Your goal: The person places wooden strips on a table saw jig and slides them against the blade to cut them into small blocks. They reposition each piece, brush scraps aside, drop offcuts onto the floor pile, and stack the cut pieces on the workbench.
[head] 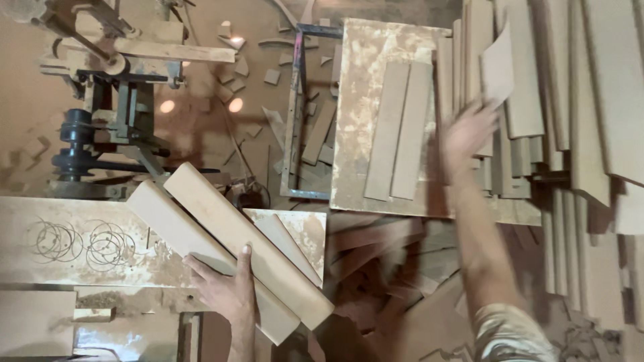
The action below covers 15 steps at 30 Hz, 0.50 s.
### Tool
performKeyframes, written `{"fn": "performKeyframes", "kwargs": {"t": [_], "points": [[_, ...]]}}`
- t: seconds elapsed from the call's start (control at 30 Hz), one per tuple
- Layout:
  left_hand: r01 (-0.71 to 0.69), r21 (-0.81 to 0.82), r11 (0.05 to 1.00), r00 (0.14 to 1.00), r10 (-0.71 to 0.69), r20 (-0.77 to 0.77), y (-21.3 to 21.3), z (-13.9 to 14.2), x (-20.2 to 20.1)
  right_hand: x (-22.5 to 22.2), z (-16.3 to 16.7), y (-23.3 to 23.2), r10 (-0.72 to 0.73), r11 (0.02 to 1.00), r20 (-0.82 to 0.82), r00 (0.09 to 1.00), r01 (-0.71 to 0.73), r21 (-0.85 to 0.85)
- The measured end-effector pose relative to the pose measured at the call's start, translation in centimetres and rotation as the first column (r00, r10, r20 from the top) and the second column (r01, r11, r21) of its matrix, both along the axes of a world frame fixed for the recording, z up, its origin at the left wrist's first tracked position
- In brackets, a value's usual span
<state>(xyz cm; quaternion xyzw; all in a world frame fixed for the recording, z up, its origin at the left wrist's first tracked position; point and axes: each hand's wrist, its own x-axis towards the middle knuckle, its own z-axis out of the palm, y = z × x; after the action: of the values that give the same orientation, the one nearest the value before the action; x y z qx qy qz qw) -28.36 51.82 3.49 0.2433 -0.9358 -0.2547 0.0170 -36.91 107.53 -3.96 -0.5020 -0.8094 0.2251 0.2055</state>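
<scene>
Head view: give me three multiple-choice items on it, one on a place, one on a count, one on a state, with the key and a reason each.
1. Where do the loose strips lie?
A. On the dusty board at top centre
B. On the machine at upper left
C. In the left hand

2. How many long boards does the left hand steady?
A. One
B. Two
C. Five

3. What is the right hand doing?
A. Resting flat on the workbench
B. Raised at the stacked strips, blurred, at a thin piece
C. Gripping the machine's pulley

Key:
1 A, the two strips rest side by side on the dusty board.
2 B, two pale boards lie side by side under its fingers.
3 B, it is blurred beside the stacked strips, by a thin piece; its grip is unclear.
</scene>
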Motion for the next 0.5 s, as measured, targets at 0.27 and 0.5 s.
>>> {"fn": "performKeyframes", "kwargs": {"t": [0.27,0.5], "points": [[-0.028,0.012,1.000,0.999,0.028,0.037,0.1,0.1,-0.1,-4.0,2.2,7.8,0.239,0.866,0.534,0.811,-0.427,0.259],[0.019,0.039,0.999,0.999,-0.017,-0.036,-1.4,-0.9,0.4,-1.3,4.4,1.7,0.415,0.861,0.330,0.848,-0.484,0.159]]}}
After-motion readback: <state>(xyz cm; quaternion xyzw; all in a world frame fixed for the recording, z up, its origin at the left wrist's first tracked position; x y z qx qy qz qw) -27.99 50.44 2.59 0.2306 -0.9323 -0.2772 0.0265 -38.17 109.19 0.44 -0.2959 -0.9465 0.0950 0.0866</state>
